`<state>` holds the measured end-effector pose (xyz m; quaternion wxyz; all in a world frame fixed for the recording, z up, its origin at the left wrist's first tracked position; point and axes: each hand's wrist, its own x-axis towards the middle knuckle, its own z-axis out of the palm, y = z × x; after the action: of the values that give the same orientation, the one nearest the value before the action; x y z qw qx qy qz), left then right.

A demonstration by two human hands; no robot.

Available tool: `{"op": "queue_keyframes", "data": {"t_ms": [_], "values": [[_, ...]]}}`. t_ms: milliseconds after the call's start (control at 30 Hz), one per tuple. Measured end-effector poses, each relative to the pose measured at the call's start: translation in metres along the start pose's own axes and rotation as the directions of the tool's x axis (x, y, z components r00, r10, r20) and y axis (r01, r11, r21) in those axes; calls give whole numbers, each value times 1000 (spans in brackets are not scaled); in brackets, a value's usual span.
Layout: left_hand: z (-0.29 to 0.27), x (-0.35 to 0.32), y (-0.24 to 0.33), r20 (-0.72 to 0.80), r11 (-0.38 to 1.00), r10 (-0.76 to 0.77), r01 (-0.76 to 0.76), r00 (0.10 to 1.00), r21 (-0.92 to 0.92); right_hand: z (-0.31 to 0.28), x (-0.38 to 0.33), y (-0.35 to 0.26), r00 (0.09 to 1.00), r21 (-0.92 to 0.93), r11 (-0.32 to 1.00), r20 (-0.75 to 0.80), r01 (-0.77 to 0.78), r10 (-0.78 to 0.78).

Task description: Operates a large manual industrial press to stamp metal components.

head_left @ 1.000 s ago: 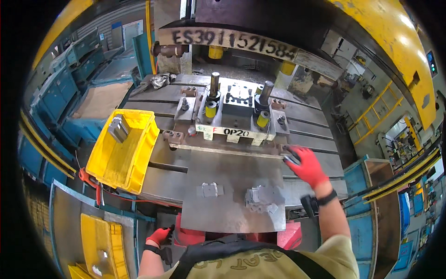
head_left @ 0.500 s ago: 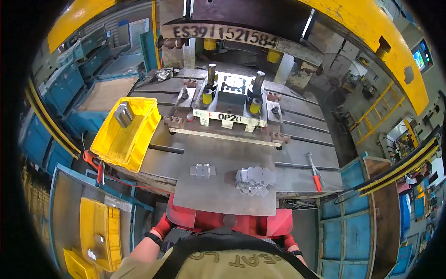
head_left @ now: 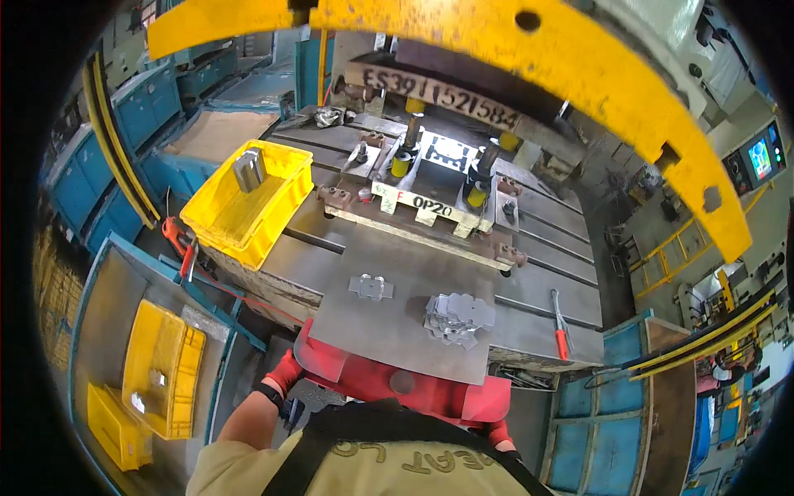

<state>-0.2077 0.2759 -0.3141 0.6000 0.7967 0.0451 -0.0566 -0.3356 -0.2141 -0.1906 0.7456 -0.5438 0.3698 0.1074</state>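
My left hand (head_left: 286,372), in a red glove, is at the left end of a red metal panel (head_left: 430,390); its fingertips are hidden. At the panel's right end my right hand (head_left: 497,432), also red-gloved, is mostly covered by the panel. How far the fingers of either hand are closed does not show. Above the panel lies a grey metal sheet (head_left: 397,331). On it are a flat cut metal part (head_left: 371,287) and, to the right, an uneven stack of similar parts (head_left: 457,318). Behind stands a press die (head_left: 434,207) with a bright cut-out shape on top.
A yellow bin (head_left: 248,207) holding a metal block (head_left: 249,170) sits left on the press bed. Red-handled pliers (head_left: 560,322) lie right. Yellow crates (head_left: 163,369) stand in a blue-framed cart, lower left. A blue container (head_left: 616,405) is at the right; a yellow beam (head_left: 496,33) crosses above.
The view has tilted and turned, so the bench appears rotated and more of the yellow beam and screen shows. Both hands remain at the red panel's ends; the parts have not moved.
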Motion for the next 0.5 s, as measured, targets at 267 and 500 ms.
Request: {"op": "queue_keyframes", "data": {"t_ms": [267,500], "values": [[3,-6,13,54,966,119,-103,991,-236,4,-7,-9,1000,-60,998,26,-8,9],[-6,-23,101,256,987,150,-159,955,16,6,-28,-18,1000,-192,981,-19,-8,4]]}}
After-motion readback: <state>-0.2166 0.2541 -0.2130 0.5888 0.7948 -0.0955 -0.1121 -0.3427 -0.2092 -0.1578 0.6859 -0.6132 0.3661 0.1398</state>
